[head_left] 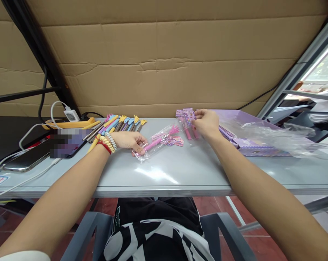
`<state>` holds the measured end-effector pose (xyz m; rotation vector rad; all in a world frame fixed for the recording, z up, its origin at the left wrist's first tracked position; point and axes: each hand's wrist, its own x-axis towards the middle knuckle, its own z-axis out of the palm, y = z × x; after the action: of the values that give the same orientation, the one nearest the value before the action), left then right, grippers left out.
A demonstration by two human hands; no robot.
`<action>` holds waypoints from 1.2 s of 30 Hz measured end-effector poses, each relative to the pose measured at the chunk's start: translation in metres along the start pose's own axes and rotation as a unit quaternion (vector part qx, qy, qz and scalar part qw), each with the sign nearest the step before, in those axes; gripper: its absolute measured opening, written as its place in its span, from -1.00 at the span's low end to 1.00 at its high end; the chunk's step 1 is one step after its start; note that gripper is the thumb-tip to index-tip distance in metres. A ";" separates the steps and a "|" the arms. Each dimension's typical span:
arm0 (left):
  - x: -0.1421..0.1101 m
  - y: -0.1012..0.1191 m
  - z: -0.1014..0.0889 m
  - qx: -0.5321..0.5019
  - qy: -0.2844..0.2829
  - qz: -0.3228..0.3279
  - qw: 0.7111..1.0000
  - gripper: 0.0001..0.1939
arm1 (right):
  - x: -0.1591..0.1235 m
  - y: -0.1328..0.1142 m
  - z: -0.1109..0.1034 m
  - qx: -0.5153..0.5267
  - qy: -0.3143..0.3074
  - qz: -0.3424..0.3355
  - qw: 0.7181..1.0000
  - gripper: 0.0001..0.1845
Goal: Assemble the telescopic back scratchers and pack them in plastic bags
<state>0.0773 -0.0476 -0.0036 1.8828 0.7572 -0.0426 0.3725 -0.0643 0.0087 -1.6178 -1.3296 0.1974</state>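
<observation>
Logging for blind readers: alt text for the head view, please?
A person's left hand holds a bagged pink stick with a hand-shaped tip at a gray table; the right hand touches purple cards by other bagged pink sticks. Colorful sticks lie left, a purple box right.

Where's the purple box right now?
In the head view, the purple box sits on the right side of the table, just right of the right hand, with clear plastic partly over it.

A black phone (30, 156) lies near a white charger (72, 115), before brown cardboard (158, 43).
</observation>
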 end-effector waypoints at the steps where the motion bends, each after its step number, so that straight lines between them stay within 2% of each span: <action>1: 0.000 0.000 0.000 -0.002 0.001 0.000 1.000 -0.68 | 0.000 0.000 0.000 -0.003 -0.001 -0.007 1.000 -0.70; 5: 0.000 0.002 0.002 -0.012 -0.001 0.004 1.000 -0.67 | -0.001 0.003 0.003 -0.045 0.014 -0.057 0.997 -0.65; 10: 0.000 0.004 0.003 -0.015 0.001 0.002 1.000 -0.67 | 0.001 0.009 0.009 -0.097 0.025 -0.116 0.988 -0.80; 18: 0.000 0.002 0.001 0.010 0.006 -0.005 1.000 -0.66 | 0.001 0.007 0.008 -0.102 0.011 -0.078 0.992 -0.92; 26: 0.000 0.005 0.002 0.003 0.008 -0.009 1.000 -0.67 | -0.001 0.004 0.007 -0.113 -0.009 -0.056 0.992 -0.85; 30: -0.001 0.006 0.003 -0.002 0.006 -0.012 1.000 -0.67 | -0.001 0.004 0.005 -0.117 -0.006 -0.069 0.991 -0.85; 36: -0.001 0.007 0.003 -0.001 0.007 -0.013 1.000 -0.66 | -0.001 0.004 0.002 -0.117 -0.013 -0.047 0.992 -0.87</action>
<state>0.0808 -0.0523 0.0011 1.8721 0.7914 -0.0451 0.3736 -0.0638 0.0046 -1.7465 -1.4892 0.0043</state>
